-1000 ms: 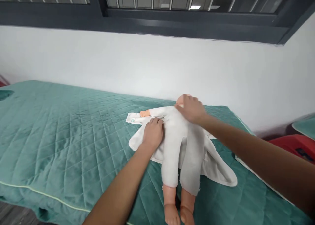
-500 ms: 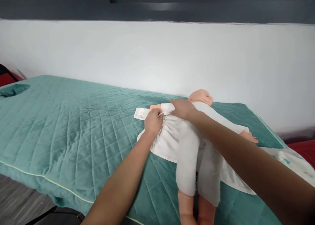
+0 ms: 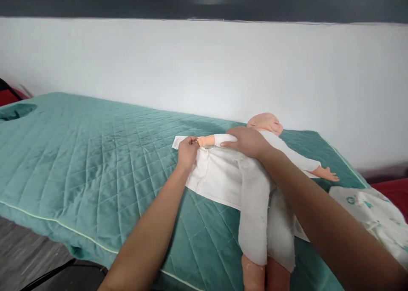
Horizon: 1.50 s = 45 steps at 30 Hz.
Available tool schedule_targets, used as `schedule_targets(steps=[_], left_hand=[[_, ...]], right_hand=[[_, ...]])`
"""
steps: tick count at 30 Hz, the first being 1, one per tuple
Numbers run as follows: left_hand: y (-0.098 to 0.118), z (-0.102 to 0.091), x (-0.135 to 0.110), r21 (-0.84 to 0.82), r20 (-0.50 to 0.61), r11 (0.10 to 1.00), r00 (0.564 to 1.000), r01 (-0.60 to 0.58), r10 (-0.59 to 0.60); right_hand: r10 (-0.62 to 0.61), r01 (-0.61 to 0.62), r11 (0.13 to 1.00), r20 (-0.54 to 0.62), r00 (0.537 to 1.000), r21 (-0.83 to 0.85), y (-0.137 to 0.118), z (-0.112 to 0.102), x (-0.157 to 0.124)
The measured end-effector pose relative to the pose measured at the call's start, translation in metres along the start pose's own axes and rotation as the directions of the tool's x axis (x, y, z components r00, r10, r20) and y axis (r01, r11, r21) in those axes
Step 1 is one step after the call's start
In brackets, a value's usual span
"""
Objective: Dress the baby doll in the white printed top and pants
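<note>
A baby doll [image 3: 264, 185] in white clothes lies on its back on a green quilted table [image 3: 95, 155]. A white garment [image 3: 216, 176] is spread under it. My left hand [image 3: 187, 151] pinches the garment's edge right at the doll's small hand [image 3: 204, 141], its fingers closed. My right hand [image 3: 247, 141] rests flat on the doll's upper arm and chest, just below the doll's head [image 3: 265, 123], with its fingers stretched out.
A patterned white cloth [image 3: 372, 214] lies at the table's right end. A white wall [image 3: 204, 66] runs right behind the table. A face hole [image 3: 15, 111] opens in the padding at far left. The floor [image 3: 25, 261] shows below the front edge.
My left hand has pulled the garment's edge out along the doll's arm, so the doll's hand is now bare. The right hand has slid a little toward the doll's shoulder.
</note>
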<state>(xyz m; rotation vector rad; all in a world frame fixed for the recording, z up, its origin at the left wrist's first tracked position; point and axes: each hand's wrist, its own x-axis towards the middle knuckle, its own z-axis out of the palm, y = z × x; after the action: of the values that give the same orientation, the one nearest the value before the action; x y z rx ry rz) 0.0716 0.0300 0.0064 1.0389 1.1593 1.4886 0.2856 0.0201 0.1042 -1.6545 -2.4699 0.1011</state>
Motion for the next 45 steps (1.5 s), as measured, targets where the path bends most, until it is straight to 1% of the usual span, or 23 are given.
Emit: schedule_targets(steps=[3, 6, 7, 9, 10, 12, 14, 17, 19, 21, 23, 25, 27, 29, 30, 32, 33, 34, 35, 37, 40, 43, 45], left_hand=[[-0.001, -0.002, 0.002, -0.12, -0.03, 0.992, 0.999, 0.03, -0.034], [0.002, -0.001, -0.001, -0.158, -0.087, 0.987, 0.996, 0.0, -0.014], [0.003, 0.0, -0.003, -0.125, -0.108, 0.992, 0.994, -0.029, 0.015], [0.007, 0.002, -0.008, 0.061, -0.116, 0.992, 0.986, -0.115, 0.121], [0.008, 0.003, -0.011, 0.194, -0.081, 0.966, 0.978, -0.172, 0.191], [0.01, 0.006, -0.017, 0.437, 0.059, 0.848, 0.95, -0.301, 0.306], [0.01, 0.009, -0.021, 0.564, 0.203, 0.72, 0.913, -0.404, 0.354], [0.009, 0.014, -0.024, 0.609, 0.356, 0.605, 0.859, -0.512, 0.368], [0.008, 0.017, -0.025, 0.58, 0.449, 0.582, 0.82, -0.57, 0.355], [0.008, 0.018, -0.026, 0.553, 0.487, 0.592, 0.804, -0.586, 0.341], [0.009, 0.016, -0.027, 0.586, 0.429, 0.603, 0.838, -0.542, 0.336], [0.01, 0.011, -0.029, 0.677, 0.293, 0.59, 0.896, -0.44, 0.333], [0.011, 0.007, -0.031, 0.767, 0.158, 0.557, 0.935, -0.318, 0.317], [0.011, 0.004, -0.036, 0.825, 0.085, 0.517, 0.955, -0.227, 0.283], [0.01, 0.005, -0.038, 0.847, 0.073, 0.493, 0.962, -0.199, 0.263], [0.009, 0.008, -0.044, 0.887, 0.072, 0.43, 0.97, -0.168, 0.231], [0.008, 0.01, -0.046, 0.905, 0.074, 0.395, 0.973, -0.158, 0.219], [0.008, 0.013, -0.049, 0.92, 0.073, 0.363, 0.975, -0.147, 0.21], [0.008, 0.015, -0.051, 0.932, 0.064, 0.339, 0.977, -0.131, 0.201], [0.009, 0.018, -0.053, 0.942, 0.026, 0.324, 0.983, -0.086, 0.184], [0.012, 0.019, -0.055, 0.943, -0.017, 0.333, 0.989, -0.032, 0.144], [0.015, 0.019, -0.057, 0.945, 0.011, 0.324, 0.996, -0.039, 0.09], [0.016, 0.02, -0.058, 0.947, 0.048, 0.311, 0.994, -0.075, 0.094]], right_hand=[[0.021, -0.019, 0.997, 0.027, 0.999, -0.069, -0.004, 0.004, 0.0], [0.03, -0.025, 0.992, 0.039, 0.999, -0.123, -0.008, 0.009, 0.002], [0.031, -0.025, 0.989, 0.039, 0.999, -0.145, -0.009, 0.01, 0.002], [0.027, -0.021, 0.981, 0.032, 0.999, -0.193, -0.012, 0.013, 0.002], [0.024, -0.017, 0.977, 0.029, 0.999, -0.214, -0.013, 0.014, 0.002], [0.016, -0.009, 0.97, 0.027, 1.0, -0.243, -0.014, 0.016, 0.002], [0.013, -0.004, 0.966, 0.033, 0.999, -0.258, -0.015, 0.017, 0.002], [0.009, 0.0, 0.961, 0.028, 1.0, -0.277, -0.019, 0.022, 0.004], [-0.001, 0.007, 0.952, 0.019, 1.0, -0.307, -0.024, 0.027, 0.007], [-0.013, 0.014, 0.943, 0.006, 1.0, -0.333, -0.03, 0.031, 0.01], [-0.021, 0.016, 0.945, -0.013, 1.0, -0.326, -0.032, 0.032, 0.011], [-0.019, 0.005, 0.965, -0.05, 0.999, -0.262, -0.03, 0.028, 0.007], [0.007, -0.024, 0.991, -0.136, 0.991, -0.129, -0.02, 0.019, -0.003], [0.085, -0.075, 0.996, -0.296, 0.952, 0.044, -0.004, 0.01, -0.021], [0.153, -0.111, 0.986, -0.396, 0.905, 0.126, 0.006, 0.007, -0.032], [0.321, -0.223, 0.946, -0.567, 0.758, 0.236, 0.027, 0.006, -0.056], [0.411, -0.297, 0.911, -0.609, 0.678, 0.284, 0.037, 0.007, -0.068], [0.501, -0.368, 0.865, -0.618, 0.607, 0.34, 0.047, 0.01, -0.08], [0.58, -0.428, 0.813, -0.598, 0.553, 0.394, 0.055, 0.014, -0.09], [0.69, -0.512, 0.724, -0.488, 0.534, 0.462, 0.065, 0.021, -0.106], [0.746, -0.583, 0.663, -0.342, 0.571, 0.47, 0.07, 0.028, -0.117], [0.747, -0.596, 0.662, -0.337, 0.573, 0.454, 0.067, 0.027, -0.12], [0.75, -0.603, 0.66, -0.337, 0.57, 0.448, 0.065, 0.025, -0.121]])
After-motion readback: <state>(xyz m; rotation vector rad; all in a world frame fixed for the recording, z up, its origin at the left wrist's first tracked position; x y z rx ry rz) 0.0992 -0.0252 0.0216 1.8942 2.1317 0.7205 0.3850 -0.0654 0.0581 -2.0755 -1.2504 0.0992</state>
